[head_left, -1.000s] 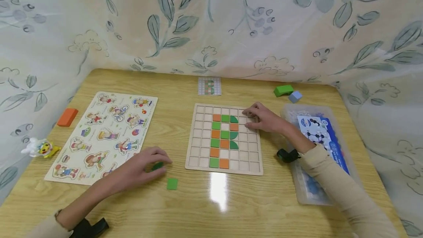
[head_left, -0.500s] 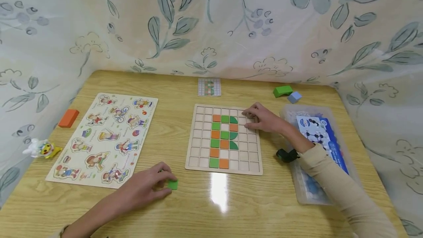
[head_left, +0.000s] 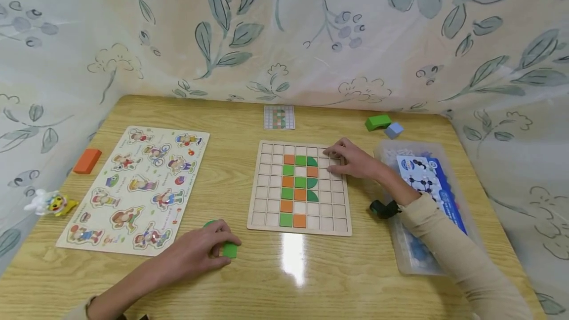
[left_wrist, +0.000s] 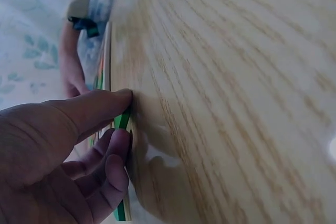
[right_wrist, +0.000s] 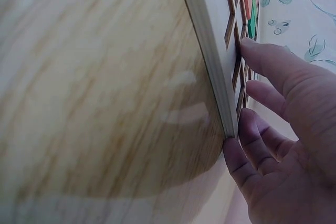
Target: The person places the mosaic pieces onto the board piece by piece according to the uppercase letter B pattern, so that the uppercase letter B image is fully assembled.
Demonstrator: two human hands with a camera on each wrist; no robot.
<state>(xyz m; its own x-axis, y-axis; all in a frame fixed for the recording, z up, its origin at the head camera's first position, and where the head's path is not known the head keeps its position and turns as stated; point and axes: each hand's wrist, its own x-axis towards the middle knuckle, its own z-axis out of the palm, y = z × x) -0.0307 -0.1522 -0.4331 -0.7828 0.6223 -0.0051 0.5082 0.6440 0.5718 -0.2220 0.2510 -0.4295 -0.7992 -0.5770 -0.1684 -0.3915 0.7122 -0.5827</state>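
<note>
Nearest the viewer, the left hand (head_left: 195,252) is lying low on the worktop (head_left: 284,280), thumb and fingers (left_wrist: 113,153) curling onto a green tile (head_left: 230,250) that is resting flat on the wood just short of the board's near edge. In the left wrist view the tile is showing as a thin green sliver between thumb tip and fingertips; the pinch is appearing shallow. A second green piece (head_left: 209,223) is peeking out behind the knuckles, its shape mostly hidden.

Risk, as a judgement: the tile is thin and the surface glossy, so the fingertips may skid it away instead of lifting it, or it may drop if it is being held only by its edges. A knock against the board (head_left: 299,187) could jolt the orange and green tiles already seated in its grid.

Farther back, the right hand (head_left: 352,159) is resting on the board's far right corner, fingers nearly straight and spread over empty cells, holding nothing; the right wrist view is showing fingertips (right_wrist: 247,129) bearing on the board's edge. If this hand is lifting off, the board may slide.

Beyond lie a picture puzzle (head_left: 135,189), a plastic bin (head_left: 413,256), and a pattern card (head_left: 279,117).
</note>
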